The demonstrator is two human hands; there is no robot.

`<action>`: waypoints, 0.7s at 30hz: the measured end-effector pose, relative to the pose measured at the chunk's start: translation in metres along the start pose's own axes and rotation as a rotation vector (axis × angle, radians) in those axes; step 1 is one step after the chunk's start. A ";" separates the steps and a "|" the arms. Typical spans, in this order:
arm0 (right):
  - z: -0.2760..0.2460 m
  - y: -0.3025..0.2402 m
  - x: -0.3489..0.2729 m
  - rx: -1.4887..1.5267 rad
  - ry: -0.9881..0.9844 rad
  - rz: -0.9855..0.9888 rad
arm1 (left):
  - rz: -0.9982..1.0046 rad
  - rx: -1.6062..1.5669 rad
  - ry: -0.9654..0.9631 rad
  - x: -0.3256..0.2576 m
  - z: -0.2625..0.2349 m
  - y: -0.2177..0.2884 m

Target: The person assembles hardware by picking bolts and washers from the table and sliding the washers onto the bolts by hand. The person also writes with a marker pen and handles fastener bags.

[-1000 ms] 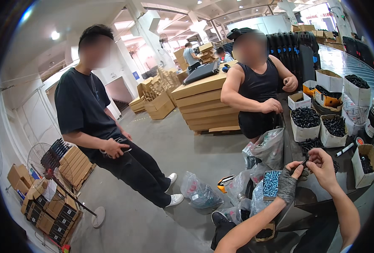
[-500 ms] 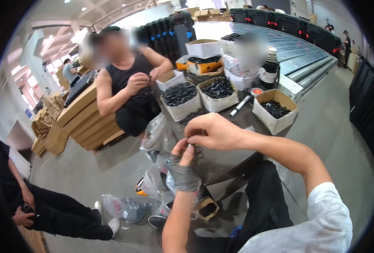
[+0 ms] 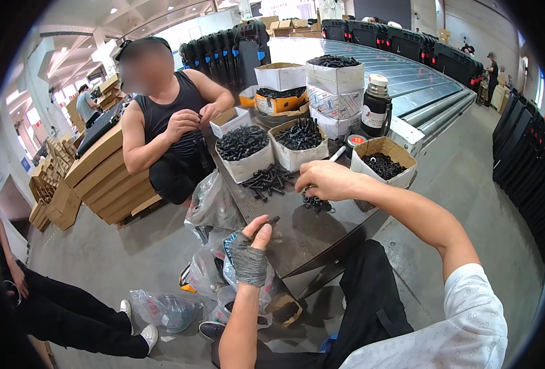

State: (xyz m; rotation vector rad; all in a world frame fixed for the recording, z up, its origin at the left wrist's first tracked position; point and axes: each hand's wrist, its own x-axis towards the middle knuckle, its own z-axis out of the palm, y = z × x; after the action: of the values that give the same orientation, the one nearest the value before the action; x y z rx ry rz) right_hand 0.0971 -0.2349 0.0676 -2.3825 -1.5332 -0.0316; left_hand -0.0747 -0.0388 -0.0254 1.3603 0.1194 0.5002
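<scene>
My left hand [image 3: 250,255], with a grey wrap around the palm and wrist, is held up in front of the table's near edge. Its thumb and forefinger pinch a small black bolt-like part [image 3: 274,220]. Over the table, my right hand [image 3: 329,179] has its fingers curled down at a small heap of black ring-like pieces [image 3: 317,205]; whatever is between the fingertips is hidden. Just left of that heap lies a loose pile of black bolts [image 3: 269,181]. A white box of small black rings [image 3: 383,161] stands behind my right forearm.
Boxes of black parts [image 3: 243,146] [image 3: 298,140] line the table's far side, beside a black thermos [image 3: 376,107]. Across the left corner sits a co-worker [image 3: 168,111], hands together. Plastic bags [image 3: 168,310] lie on the floor near a standing person's legs [image 3: 75,307]. A roller conveyor [image 3: 401,80] runs behind.
My right hand has left my left hand's fingertips and moved right to the heap of rings. My left hand has dropped slightly, still pinching the part. The whole view has shifted.
</scene>
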 end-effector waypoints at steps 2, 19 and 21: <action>0.003 0.001 0.003 -0.009 -0.035 0.013 | 0.038 0.112 0.005 0.001 -0.004 -0.001; 0.007 -0.001 0.013 0.150 -0.213 0.032 | -0.020 0.007 -0.044 0.000 -0.003 0.007; 0.011 -0.001 0.011 0.092 -0.220 0.028 | -0.023 -0.004 -0.048 0.000 -0.002 0.007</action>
State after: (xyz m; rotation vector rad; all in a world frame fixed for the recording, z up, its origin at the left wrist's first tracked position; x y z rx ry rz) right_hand 0.0995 -0.2220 0.0593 -2.3990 -1.5566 0.3099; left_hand -0.0773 -0.0357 -0.0188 1.3652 0.0942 0.4479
